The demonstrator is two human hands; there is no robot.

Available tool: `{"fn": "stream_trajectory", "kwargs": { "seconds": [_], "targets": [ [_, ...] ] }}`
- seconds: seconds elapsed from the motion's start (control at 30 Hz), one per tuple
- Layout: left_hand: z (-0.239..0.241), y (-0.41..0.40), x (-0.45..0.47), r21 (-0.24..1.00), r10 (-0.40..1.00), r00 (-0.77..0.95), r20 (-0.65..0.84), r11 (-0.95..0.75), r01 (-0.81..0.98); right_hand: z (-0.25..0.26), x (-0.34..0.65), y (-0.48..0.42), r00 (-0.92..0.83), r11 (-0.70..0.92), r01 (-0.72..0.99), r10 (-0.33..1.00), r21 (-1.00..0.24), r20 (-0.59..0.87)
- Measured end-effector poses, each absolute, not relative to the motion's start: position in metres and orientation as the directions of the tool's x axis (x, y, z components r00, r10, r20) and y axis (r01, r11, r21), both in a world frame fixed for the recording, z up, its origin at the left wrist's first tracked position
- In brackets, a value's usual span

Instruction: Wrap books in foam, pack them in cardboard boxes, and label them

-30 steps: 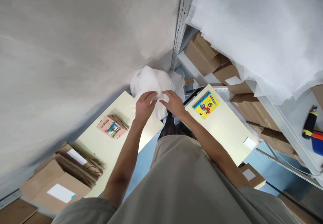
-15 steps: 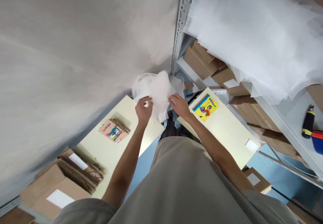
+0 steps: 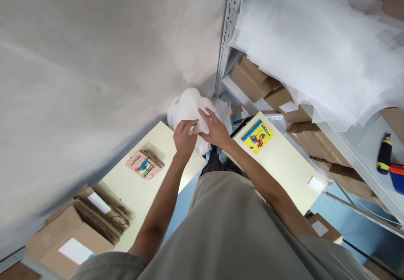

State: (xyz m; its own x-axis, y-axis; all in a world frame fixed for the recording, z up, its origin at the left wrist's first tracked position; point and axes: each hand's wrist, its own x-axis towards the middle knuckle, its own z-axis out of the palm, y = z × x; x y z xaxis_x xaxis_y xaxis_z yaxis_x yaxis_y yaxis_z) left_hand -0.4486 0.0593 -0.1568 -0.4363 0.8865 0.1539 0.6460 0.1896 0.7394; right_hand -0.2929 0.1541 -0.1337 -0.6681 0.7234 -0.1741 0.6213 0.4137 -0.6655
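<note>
A thin white sheet (image 3: 190,103) of soft, paper-like or foam-like material stands in front of me, held between my two hands. The fingers of my left hand (image 3: 185,139) are pinched on its lower left edge. My right hand (image 3: 217,130) grips the right side, its fingers spread over the sheet and the thumb low near the bottom edge. Behind the sheet bulges a crumpled white plastic bag (image 3: 173,114), partly covered by it.
To the left, a cream tabletop (image 3: 126,196) bears pink picture boxes (image 3: 145,165) and folded cartons (image 3: 67,233). A yellow picture box (image 3: 258,137) lies on the right board (image 3: 280,168). Farther right, a shelf holds cartons (image 3: 252,78), white sheets (image 3: 309,53) and a cutter (image 3: 384,154).
My hands have come closer together at the sheet. The right hand's fingers have spread over it, and the sheet's lower edge now curls between the hands.
</note>
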Motion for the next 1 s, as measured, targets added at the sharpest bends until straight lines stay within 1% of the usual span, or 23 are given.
{"fn": "stream_trajectory", "kwargs": {
  "seconds": [0.07, 0.13, 0.27, 0.33, 0.4, 0.47, 0.57, 0.67, 0.77, 0.87, 0.93, 1.0],
  "targets": [
    [-0.15, 0.063, -0.444, 0.727, 0.908, -0.382, 0.174, 0.144, 0.672, -0.129, -0.298, 0.158, -0.665, 0.413, 0.635, 0.723, -0.652, -0.19],
    [-0.146, 0.066, -0.444, 0.697, 0.902, -0.379, 0.208, 0.135, 0.704, -0.124, -0.299, 0.163, -0.661, 0.414, 0.639, 0.727, -0.648, -0.186],
    [-0.137, 0.069, -0.457, 0.658, 0.82, -0.492, 0.292, 0.201, 0.725, -0.111, -0.289, 0.179, -0.672, 0.446, 0.581, 0.735, -0.68, -0.092],
    [-0.132, 0.07, -0.464, 0.664, 0.777, -0.549, 0.308, 0.237, 0.709, -0.102, -0.286, 0.187, -0.642, 0.44, 0.585, 0.764, -0.681, -0.058],
    [-0.126, 0.072, -0.468, 0.67, 0.763, -0.561, 0.319, 0.237, 0.704, -0.091, -0.286, 0.192, -0.608, 0.425, 0.604, 0.793, -0.674, -0.045],
    [-0.119, 0.078, -0.467, 0.67, 0.784, -0.523, 0.334, 0.193, 0.717, -0.08, -0.291, 0.195, -0.616, 0.439, 0.598, 0.787, -0.671, -0.034],
    [-0.106, 0.091, -0.46, 0.669, 0.836, -0.428, 0.344, 0.102, 0.736, -0.068, -0.3, 0.2, -0.674, 0.484, 0.545, 0.739, -0.685, -0.014],
    [-0.1, 0.103, -0.454, 0.681, 0.862, -0.383, 0.333, 0.062, 0.73, -0.064, -0.303, 0.208, -0.647, 0.439, 0.493, 0.762, -0.751, 0.021],
    [-0.111, 0.11, -0.453, 0.686, 0.862, -0.412, 0.295, 0.109, 0.719, -0.064, -0.295, 0.222, -0.529, 0.34, 0.397, 0.844, -0.853, 0.09],
    [-0.143, 0.111, -0.454, 0.695, 0.853, -0.478, 0.207, 0.216, 0.686, -0.058, -0.282, 0.235, -0.391, 0.284, 0.303, 0.908, -0.91, 0.154],
    [-0.169, 0.11, -0.455, 0.688, 0.864, -0.498, 0.076, 0.316, 0.653, -0.048, -0.273, 0.241, -0.331, 0.274, 0.27, 0.926, -0.923, 0.179],
    [-0.192, 0.107, -0.458, 0.653, 0.881, -0.462, -0.1, 0.408, 0.638, -0.036, -0.263, 0.243, -0.29, 0.275, 0.258, 0.936, -0.926, 0.197]
  ]
}}
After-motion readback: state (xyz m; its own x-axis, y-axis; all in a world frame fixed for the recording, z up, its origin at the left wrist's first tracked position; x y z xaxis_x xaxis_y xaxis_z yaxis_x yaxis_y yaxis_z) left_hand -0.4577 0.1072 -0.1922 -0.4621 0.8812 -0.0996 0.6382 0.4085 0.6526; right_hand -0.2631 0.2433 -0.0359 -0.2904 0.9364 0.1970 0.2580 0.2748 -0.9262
